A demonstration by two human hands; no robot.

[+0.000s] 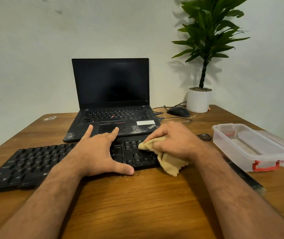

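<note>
We look down on a brown wooden table [137,204]. A black keyboard [25,163] lies across its near left, with an open laptop [110,121] just behind. A yellow cloth [170,164] trails onto the wood at the keyboard's right end. Far right stand a mouse [178,111] and a white plant pot [198,100]. A clear plastic box [251,147] sits nearer, by the right edge.

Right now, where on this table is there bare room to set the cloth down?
Bare wood lies between the forearms, nearer than the keyboard, and on the table left of the laptop. The right side is crowded: mouse, cables, plant pot, plastic box.
</note>
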